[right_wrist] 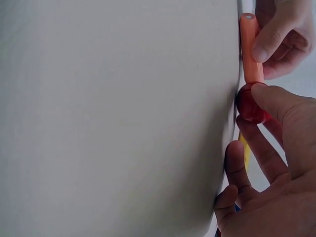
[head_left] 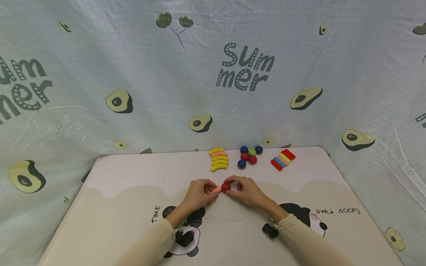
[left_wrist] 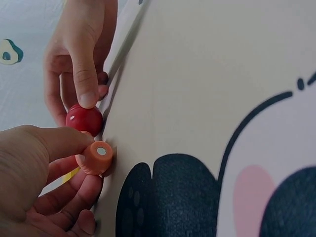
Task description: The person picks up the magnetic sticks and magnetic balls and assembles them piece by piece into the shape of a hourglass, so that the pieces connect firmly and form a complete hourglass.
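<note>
Near the middle of the table, my left hand (head_left: 199,193) pinches a straight orange rod (right_wrist: 251,47) between thumb and fingers. A pale round dot shows on the rod's near end in the left wrist view. My right hand (head_left: 249,190) holds a glossy red ball (head_left: 226,187) between thumb and fingertips. The rod's far end meets the red ball (right_wrist: 251,104) in the right wrist view. Whether the two are joined or only touching, I cannot tell. Both are held low, close to the table surface.
Behind the hands lies a column of curved pieces (head_left: 219,158), yellow with one orange-pink. Right of it sit several blue, red and green balls (head_left: 244,157), then a row of short coloured rods (head_left: 283,159). A printed cloth (head_left: 239,111) hangs behind the panda-patterned table (head_left: 110,214).
</note>
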The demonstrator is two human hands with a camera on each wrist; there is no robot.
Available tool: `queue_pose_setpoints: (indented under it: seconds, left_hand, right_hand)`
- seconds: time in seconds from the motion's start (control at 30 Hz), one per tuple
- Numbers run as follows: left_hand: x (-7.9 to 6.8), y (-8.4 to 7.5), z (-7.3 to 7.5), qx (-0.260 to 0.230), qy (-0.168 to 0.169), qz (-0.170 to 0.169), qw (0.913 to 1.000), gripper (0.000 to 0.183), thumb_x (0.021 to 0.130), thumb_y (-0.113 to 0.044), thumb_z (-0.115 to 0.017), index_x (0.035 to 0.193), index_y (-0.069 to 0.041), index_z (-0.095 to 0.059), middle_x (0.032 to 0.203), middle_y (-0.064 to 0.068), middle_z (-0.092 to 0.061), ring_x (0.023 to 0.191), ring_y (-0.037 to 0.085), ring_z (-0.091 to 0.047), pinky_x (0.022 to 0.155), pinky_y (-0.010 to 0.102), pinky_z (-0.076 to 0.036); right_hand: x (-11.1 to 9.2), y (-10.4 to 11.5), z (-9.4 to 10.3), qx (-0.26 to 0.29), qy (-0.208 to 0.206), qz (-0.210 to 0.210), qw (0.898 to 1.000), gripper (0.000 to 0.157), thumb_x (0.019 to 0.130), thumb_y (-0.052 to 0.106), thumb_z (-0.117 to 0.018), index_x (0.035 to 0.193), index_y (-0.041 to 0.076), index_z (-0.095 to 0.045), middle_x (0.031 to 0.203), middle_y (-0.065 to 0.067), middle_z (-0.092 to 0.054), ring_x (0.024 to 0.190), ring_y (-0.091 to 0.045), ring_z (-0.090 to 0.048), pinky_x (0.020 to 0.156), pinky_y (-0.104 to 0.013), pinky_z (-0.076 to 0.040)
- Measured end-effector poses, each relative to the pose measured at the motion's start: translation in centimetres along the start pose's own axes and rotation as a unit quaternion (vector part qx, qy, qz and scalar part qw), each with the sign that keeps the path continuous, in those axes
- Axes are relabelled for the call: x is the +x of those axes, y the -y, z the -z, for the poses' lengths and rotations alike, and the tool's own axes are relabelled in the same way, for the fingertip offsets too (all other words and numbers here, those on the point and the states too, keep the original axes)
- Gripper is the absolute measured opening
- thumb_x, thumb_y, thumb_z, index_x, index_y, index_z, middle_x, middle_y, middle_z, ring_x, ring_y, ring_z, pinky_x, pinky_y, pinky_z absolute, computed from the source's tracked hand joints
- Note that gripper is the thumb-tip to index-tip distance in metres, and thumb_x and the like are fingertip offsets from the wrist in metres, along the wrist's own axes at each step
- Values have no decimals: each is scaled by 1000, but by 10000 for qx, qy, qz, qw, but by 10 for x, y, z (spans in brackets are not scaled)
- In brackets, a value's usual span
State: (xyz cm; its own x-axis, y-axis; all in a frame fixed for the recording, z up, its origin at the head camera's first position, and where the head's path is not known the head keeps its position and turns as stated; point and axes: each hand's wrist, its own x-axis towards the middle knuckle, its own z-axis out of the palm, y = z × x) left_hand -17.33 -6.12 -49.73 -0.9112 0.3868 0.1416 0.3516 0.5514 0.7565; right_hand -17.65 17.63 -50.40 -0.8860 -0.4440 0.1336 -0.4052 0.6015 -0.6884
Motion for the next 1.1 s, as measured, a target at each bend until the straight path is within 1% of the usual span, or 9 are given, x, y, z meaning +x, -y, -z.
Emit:
queue_pose_setpoints:
  seconds: [0.17, 0.33, 0.43, 0.57, 0.73, 0.9, 1.1]
  left_hand:
    - [1, -1, -1, 27, -57, -133, 9999, 20, 84, -10, -83, 102, -4, -77, 75, -3, -64, 60, 7, -52, 52, 20, -44]
    - [3, -1, -3, 93, -36, -213, 9997, 19, 86, -11, -82, 103, -4, -77, 80, -1, -66, 63, 7, -53, 54, 20, -45]
    - [3, -2, -3, 43, 40, -120, 9999, 18, 86, -11, -81, 102, -4, -76, 79, -2, -64, 62, 7, -53, 53, 21, -46]
    - [0, -3, -2, 4, 91, -9, 10000, 18, 87, -11, -80, 103, -4, -75, 78, -2, -62, 64, 11, -54, 54, 21, -47]
    - [-5, -2, 1, 69, 29, 53, 10000, 18, 87, -12, -81, 101, -4, -74, 77, -3, -61, 67, 12, -53, 56, 22, -48]
    - [-11, -1, 4, 65, -64, 141, 9999, 16, 86, -11, -80, 98, -4, -73, 76, -2, -62, 64, 11, -54, 53, 22, -47]
    - [-19, 0, 9, -142, -177, 196, 9995, 15, 86, -8, -80, 97, -2, -72, 75, 0, -63, 52, 7, -56, 48, 20, -44]
  right_hand:
    - [-1, 0, 0, 1, -42, -11, 10000, 36, 92, 22, -79, 126, 20, -70, 112, 8, -69, 80, -12, -53, 71, -26, -46]
    - [-2, 1, 3, 80, 22, 103, 9999, 39, 92, 22, -79, 129, 17, -69, 114, 4, -70, 82, -14, -55, 72, -26, -48]
    - [-4, -2, 7, 200, 48, 149, 9997, 42, 92, 21, -79, 132, 14, -67, 115, 1, -71, 80, -13, -57, 71, -25, -50]
    - [-7, -5, 16, 302, -43, 114, 9995, 42, 93, 19, -78, 132, 11, -67, 115, -1, -72, 78, -12, -58, 71, -24, -52]
    - [-6, -8, 21, 269, -182, 96, 9994, 38, 94, 17, -76, 130, 10, -67, 117, -4, -72, 80, -13, -58, 73, -25, -52]
    - [2, -6, 20, 52, -375, 128, 9992, 36, 94, 14, -76, 129, 8, -69, 119, -5, -72, 82, -15, -59, 75, -25, -53]
    - [23, -4, 14, -280, -622, 331, 9971, 34, 94, 15, -77, 126, 7, -70, 122, -7, -71, 82, -15, -60, 76, -25, -54]
